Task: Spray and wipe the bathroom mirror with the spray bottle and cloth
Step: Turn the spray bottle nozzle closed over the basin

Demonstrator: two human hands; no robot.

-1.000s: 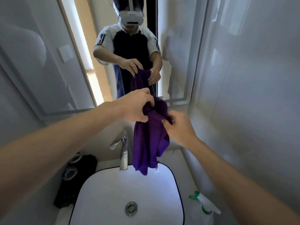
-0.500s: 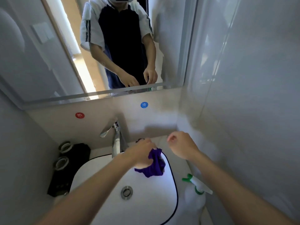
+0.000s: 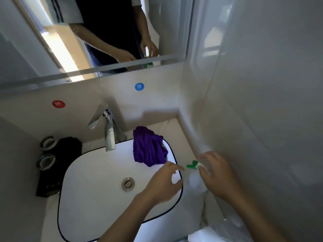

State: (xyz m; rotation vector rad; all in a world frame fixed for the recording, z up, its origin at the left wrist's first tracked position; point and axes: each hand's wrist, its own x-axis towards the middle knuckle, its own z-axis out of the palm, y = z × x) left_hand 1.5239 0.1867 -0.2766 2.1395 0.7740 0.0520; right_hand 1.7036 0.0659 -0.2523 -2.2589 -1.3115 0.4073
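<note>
The purple cloth (image 3: 148,149) lies crumpled over the back right rim of the white basin (image 3: 90,180), with no hand on it. The spray bottle (image 3: 193,180), white with a green nozzle (image 3: 191,165), stands on the counter between the basin and the right wall. My left hand (image 3: 164,184) hovers over the basin's right edge, fingers apart and empty, just left of the nozzle. My right hand (image 3: 216,175) lies over the bottle's head with its fingers curved around it; motion blur hides whether it grips. The mirror (image 3: 97,32) fills the wall above and reflects both hands.
A chrome tap (image 3: 108,133) stands behind the basin. A black holder with two round cups (image 3: 47,154) sits on the left counter. Red (image 3: 58,103) and blue (image 3: 139,86) stickers mark the wall under the mirror. The tiled right wall (image 3: 262,102) is close beside the bottle.
Both hands lowered the cloth from the mirror. My left hand dropped it on the basin rim and moved right. My right hand came down onto the spray bottle. The camera tilted down.
</note>
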